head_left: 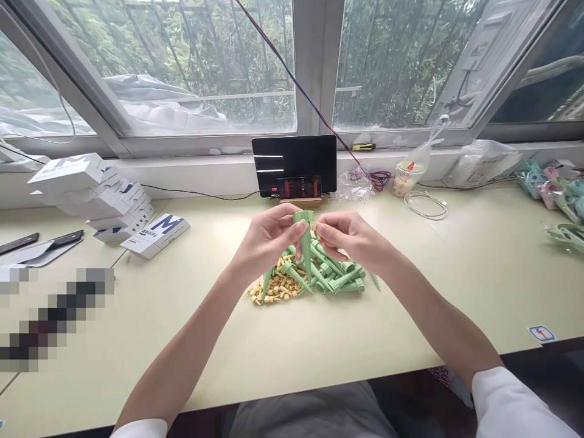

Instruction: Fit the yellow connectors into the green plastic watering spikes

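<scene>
My left hand [272, 236] pinches a green plastic watering spike [307, 246], held upright with its wide cap at the top and its point down. Close beside the cap, my right hand [351, 238] has its fingers closed on a small yellow plug [316, 230], mostly hidden by the fingertips. Whether the plug touches the spike I cannot tell. Below both hands lies a heap of green spikes [347, 281], and a pile of small yellow plugs [277, 286] spreads to its left on the pale table [310, 353].
Behind the hands, a phone [298, 187] leans against a dark tablet [292, 155]. White boxes [109, 198] are stacked at the left. Towards the right stand a bagged cup [405, 176], a coiled white cable [426, 205] and bagged coloured items [547, 185]. A yellow cutter [364, 147] lies on the sill.
</scene>
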Motion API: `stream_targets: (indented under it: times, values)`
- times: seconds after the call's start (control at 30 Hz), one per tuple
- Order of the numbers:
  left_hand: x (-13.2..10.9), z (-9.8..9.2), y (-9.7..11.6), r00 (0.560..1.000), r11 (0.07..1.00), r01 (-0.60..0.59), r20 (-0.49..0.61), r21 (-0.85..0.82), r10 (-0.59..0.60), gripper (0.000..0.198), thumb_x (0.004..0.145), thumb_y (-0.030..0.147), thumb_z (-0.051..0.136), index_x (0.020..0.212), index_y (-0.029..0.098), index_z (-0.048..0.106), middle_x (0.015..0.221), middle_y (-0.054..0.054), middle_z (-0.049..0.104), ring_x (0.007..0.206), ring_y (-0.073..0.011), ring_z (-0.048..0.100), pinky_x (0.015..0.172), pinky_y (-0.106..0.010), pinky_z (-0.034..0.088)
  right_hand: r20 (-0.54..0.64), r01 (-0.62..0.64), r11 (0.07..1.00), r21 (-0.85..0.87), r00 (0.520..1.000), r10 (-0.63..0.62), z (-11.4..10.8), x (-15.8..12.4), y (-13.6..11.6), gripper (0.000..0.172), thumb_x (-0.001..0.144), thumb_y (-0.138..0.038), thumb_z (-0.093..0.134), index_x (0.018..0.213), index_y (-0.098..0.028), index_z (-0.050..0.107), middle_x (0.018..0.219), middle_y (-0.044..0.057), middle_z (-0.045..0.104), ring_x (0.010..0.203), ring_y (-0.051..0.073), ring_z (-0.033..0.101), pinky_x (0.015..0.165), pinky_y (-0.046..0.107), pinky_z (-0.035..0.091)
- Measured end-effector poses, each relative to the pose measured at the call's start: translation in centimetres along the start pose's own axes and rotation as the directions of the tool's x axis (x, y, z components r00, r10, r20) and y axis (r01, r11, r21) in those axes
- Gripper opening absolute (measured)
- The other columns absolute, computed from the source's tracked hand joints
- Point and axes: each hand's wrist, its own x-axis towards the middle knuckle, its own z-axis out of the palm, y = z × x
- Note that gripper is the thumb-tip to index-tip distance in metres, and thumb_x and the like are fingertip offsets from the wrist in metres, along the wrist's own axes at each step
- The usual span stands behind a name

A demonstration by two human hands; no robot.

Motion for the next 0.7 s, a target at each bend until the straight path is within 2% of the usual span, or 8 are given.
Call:
stream_targets:
  times: [0.17, 0.23, 0.5, 0.6, 0.7]
  values:
    - [0.31, 0.23, -0.25, 0.995, 0.977, 0.103, 0.005, -0.187, -0.104, 0.024, 0.086, 0.037, 0.071, 0.087, 0.017, 0.057, 0.067, 0.000, 0.063, 0.049, -0.0099, 0.058, 0.045, -0.023, 0.052, -0.107, 0.067, 0.970, -0.234, 0.990, -0.095, 0.34, -0.22, -0.35, 0.032, 0.098, -0.037, 0.055, 0.072, -0.017, 0.052, 0.054, -0.006, 0.039, 0.046, 0.006, 0.033, 0.042, 0.021, 0.024]
    - [0.38, 0.26, -0.33, 0.994, 0.972, 0.109, 0.005, -0.209, -0.110, 0.024, 0.086, 0.037, 0.071, 0.088, 0.017, 0.057, 0.068, 0.000, 0.063, 0.049, -0.0095, 0.057, 0.045, -0.022, 0.052, -0.129, 0.068, 0.960, -0.272, 0.986, -0.107, 0.41, -0.24, -0.38, 0.030, 0.097, -0.035, 0.055, 0.073, -0.017, 0.053, 0.055, -0.006, 0.040, 0.047, 0.006, 0.034, 0.042, 0.021, 0.025]
    - [0.08, -0.09, -0.46, 0.999, 0.998, -0.029, 0.014, -0.050, 0.030, 0.022, 0.086, 0.033, 0.072, 0.093, 0.016, 0.061, 0.070, 0.000, 0.062, 0.053, -0.0112, 0.061, 0.050, -0.024, 0.054, 0.009, -0.040, 0.997, 0.064, 0.999, 0.039, -0.05, -0.07, 0.14, 0.035, 0.097, -0.040, 0.057, 0.072, -0.018, 0.049, 0.053, -0.008, 0.034, 0.042, 0.005, 0.028, 0.039, 0.020, 0.022]
    - [0.11, -0.10, -0.40, 0.999, 0.998, -0.032, 0.020, -0.056, 0.033, 0.023, 0.085, 0.033, 0.073, 0.091, 0.016, 0.061, 0.070, -0.001, 0.064, 0.053, -0.0111, 0.061, 0.050, -0.024, 0.055, 0.006, -0.024, 0.998, 0.056, 1.000, 0.024, -0.03, -0.05, 0.16, 0.036, 0.097, -0.041, 0.057, 0.071, -0.018, 0.049, 0.053, -0.009, 0.032, 0.043, 0.005, 0.027, 0.039, 0.019, 0.020]
    - [0.25, 0.00, -0.47, 0.999, 0.990, 0.040, 0.025, -0.132, -0.037, 0.022, 0.087, 0.035, 0.070, 0.089, 0.016, 0.059, 0.067, 0.000, 0.064, 0.051, -0.0106, 0.060, 0.047, -0.023, 0.054, -0.057, 0.040, 0.995, -0.088, 0.997, -0.046, 0.19, -0.11, -0.07, 0.036, 0.096, -0.039, 0.058, 0.069, -0.017, 0.050, 0.054, -0.007, 0.034, 0.045, 0.005, 0.029, 0.040, 0.019, 0.021]
